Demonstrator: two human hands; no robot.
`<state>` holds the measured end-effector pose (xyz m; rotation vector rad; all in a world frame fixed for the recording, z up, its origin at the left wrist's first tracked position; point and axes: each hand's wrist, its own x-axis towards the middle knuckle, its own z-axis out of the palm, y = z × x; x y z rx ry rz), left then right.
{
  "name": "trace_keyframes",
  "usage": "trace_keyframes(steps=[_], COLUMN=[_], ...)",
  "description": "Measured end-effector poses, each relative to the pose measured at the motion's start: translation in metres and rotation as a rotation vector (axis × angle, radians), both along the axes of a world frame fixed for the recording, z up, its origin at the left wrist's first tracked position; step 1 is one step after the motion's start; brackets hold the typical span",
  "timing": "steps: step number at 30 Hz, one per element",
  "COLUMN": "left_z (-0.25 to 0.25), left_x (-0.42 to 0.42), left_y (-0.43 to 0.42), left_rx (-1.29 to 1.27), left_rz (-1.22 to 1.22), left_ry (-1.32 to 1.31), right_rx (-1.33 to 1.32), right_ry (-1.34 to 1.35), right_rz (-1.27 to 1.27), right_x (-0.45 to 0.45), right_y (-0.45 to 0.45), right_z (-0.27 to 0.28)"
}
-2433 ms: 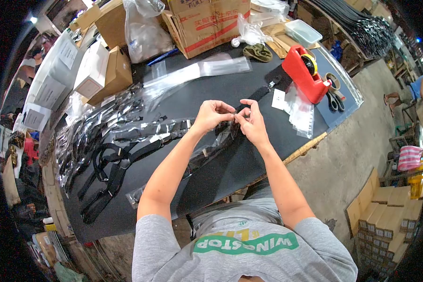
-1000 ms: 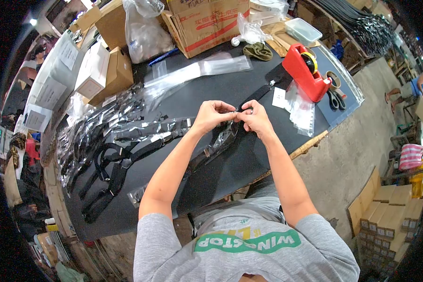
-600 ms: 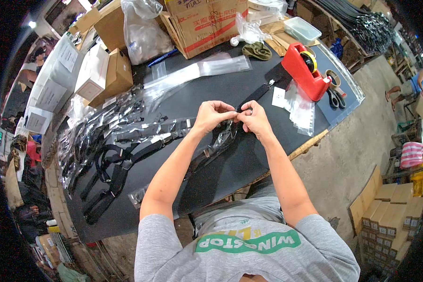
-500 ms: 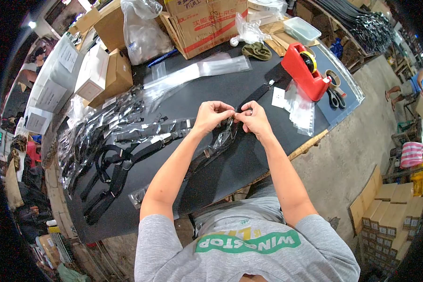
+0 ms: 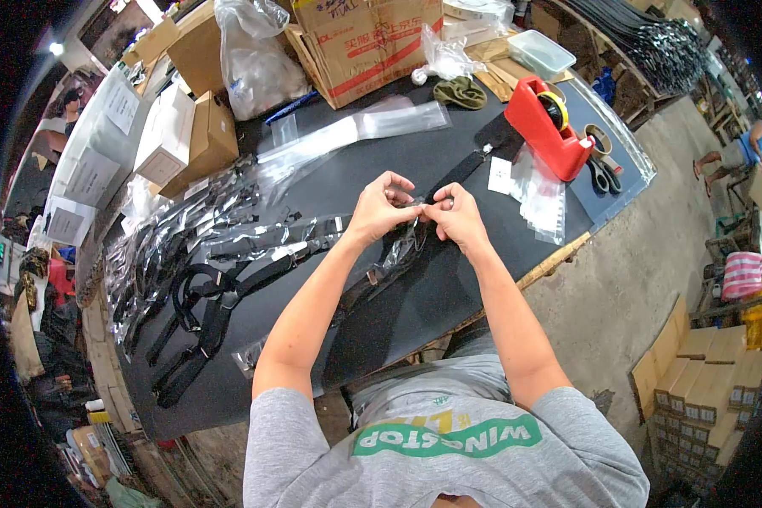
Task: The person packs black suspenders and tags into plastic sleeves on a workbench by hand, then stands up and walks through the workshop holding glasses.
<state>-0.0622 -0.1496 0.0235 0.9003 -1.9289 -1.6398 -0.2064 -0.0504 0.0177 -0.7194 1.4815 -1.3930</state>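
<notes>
My left hand (image 5: 383, 208) and my right hand (image 5: 455, 217) meet over the table, thumbs and fingertips pinched together. Between them is the upper end of a clear plastic bag (image 5: 404, 245) with something dark inside; the fingertips hide the exact grip. A black elastic strap (image 5: 459, 173) with a shiny end lies just beyond my right hand. To the left of my left hand, more bagged black straps (image 5: 267, 241) are spread out. Unbagged black suspenders (image 5: 216, 317) with metal fittings rest at the table's left side.
A red tape dispenser (image 5: 543, 127), scissors (image 5: 603, 176) and small clear bags (image 5: 543, 207) sit at the right. Long clear sleeves (image 5: 356, 131) and a large carton (image 5: 372, 51) are at the back. White boxes (image 5: 162, 140) stand left. A person (image 5: 749, 148) is at far right.
My left fingers have lifted and spread slightly, while its thumb stays by the right fingertips. My right hand has barely moved.
</notes>
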Motion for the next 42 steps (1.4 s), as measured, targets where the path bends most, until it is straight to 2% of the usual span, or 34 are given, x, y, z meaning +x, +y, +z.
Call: trace_keyframes(steps=[2,8,19,28,30,33,34,36,42], left_z=[-0.001,0.006,-0.002,0.001,0.001,0.003,0.005,0.008,0.010], left_x=[0.000,-0.001,-0.002,-0.004,-0.004,-0.005,-0.005,-0.005,-0.006], left_y=[0.000,0.004,0.001,0.003,0.002,0.001,0.001,0.000,-0.002], left_rx=[-0.091,0.021,-0.054,-0.078,-0.096,-0.019,-0.020,0.064,0.139], left_rz=[-0.029,-0.009,-0.036,-0.026,-0.021,0.008,0.008,-0.008,-0.006], left_ry=[-0.012,0.040,0.046,0.080,0.089,0.150,0.149,0.185,0.182], right_rx=[-0.005,-0.031,-0.065,-0.029,-0.063,-0.012,-0.012,-0.209,-0.383], right_ry=[0.003,-0.011,0.014,0.147,0.258,0.331,0.330,0.086,0.029], right_rz=[-0.003,-0.018,-0.039,-0.083,-0.152,-0.198,-0.198,-0.237,-0.298], right_x=[0.001,0.001,0.004,0.005,0.009,0.011,0.011,0.013,0.018], right_y=[0.000,0.000,0.002,0.003,0.004,0.010,0.008,0.006,0.001], right_z=[-0.001,-0.006,-0.007,-0.003,-0.005,0.001,-0.004,-0.013,-0.022])
